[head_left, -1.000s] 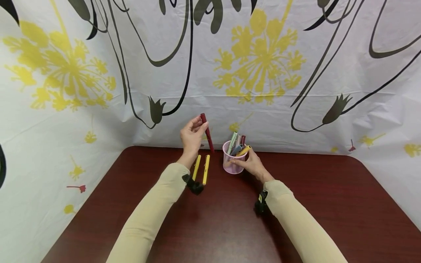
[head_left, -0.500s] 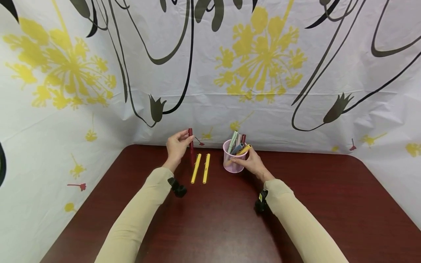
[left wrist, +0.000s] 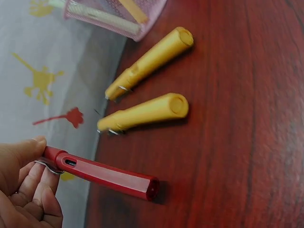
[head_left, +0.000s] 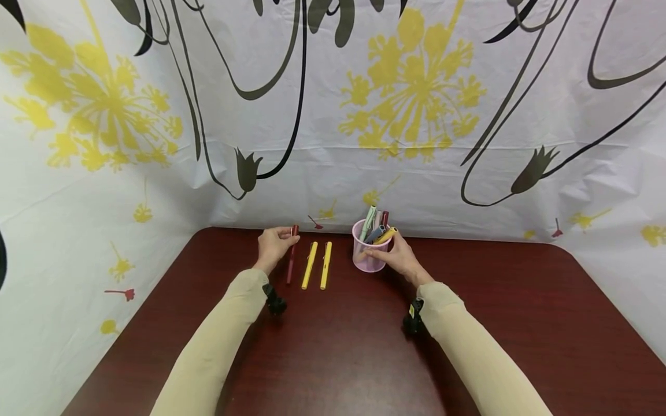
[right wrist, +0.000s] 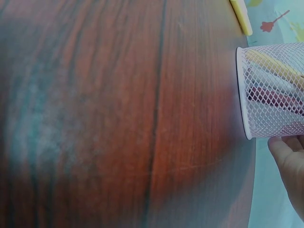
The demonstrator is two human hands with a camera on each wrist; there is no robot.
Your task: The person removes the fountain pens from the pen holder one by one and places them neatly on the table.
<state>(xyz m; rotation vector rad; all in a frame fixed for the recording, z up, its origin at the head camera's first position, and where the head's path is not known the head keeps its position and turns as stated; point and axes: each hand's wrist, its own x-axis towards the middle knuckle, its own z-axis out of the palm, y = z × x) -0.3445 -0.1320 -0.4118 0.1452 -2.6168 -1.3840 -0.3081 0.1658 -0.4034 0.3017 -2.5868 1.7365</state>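
Note:
My left hand (head_left: 274,248) pinches a red pen (head_left: 292,261) by its cap end, between thumb and fingers. The pen slants down toward the table, and in the left wrist view its far end (left wrist: 149,186) hangs close over the wood. To its right, two yellow pens (head_left: 309,266) lie side by side on the table, their clips toward the wall. My right hand (head_left: 402,259) holds the side of a pink mesh pen cup (head_left: 368,262), its thumb in front. Green, white, blue, red and yellow pens lean upright inside the cup.
The dark red-brown table (head_left: 333,346) runs back to a white cloth (head_left: 312,133) printed with yellow flowers and dark stems. A black wrist camera (head_left: 276,301) is strapped to the left wrist, another (head_left: 413,320) to the right.
My left hand has carried the red pen leftward past the yellow pens and lowered it toward the table. The right hand and the pen cup have stayed in place.

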